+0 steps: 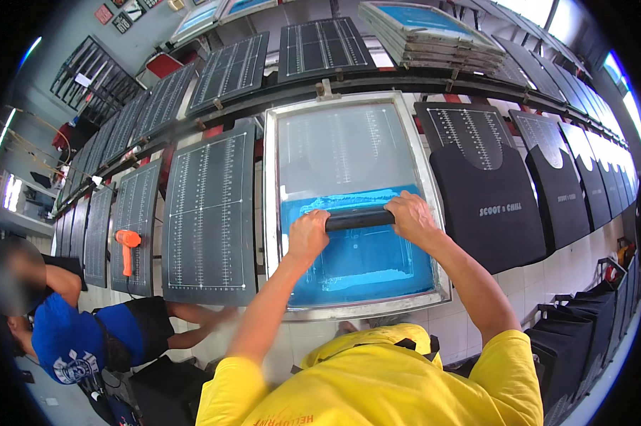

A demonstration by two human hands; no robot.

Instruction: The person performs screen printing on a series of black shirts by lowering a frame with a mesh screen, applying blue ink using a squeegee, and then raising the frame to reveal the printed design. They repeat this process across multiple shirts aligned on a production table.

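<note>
A dark squeegee (361, 219) lies crosswise over a screen-printing frame (270, 170) in front of me. My left hand (308, 234) is closed round its left end, and my right hand (411, 216) grips the right end. Both forearms reach forward over the frame's near half. Beneath the squeegee, the screen's near part is blue (363, 259), with lighter blue streaks along its upper and lower borders. Beyond that, the mesh is pale, and a dark board with white ruled marks shows through it. The squeegee's blade edge is hidden under its handle.
Dark ruled boards (210, 213) stand in rows on both sides. Right of the frame, black shirts (487, 206) lie on boards. An orange heat gun (127, 248) rests on a board at left. A person in blue (79, 323) sits lower left. Stacked frames (434, 39) stand behind.
</note>
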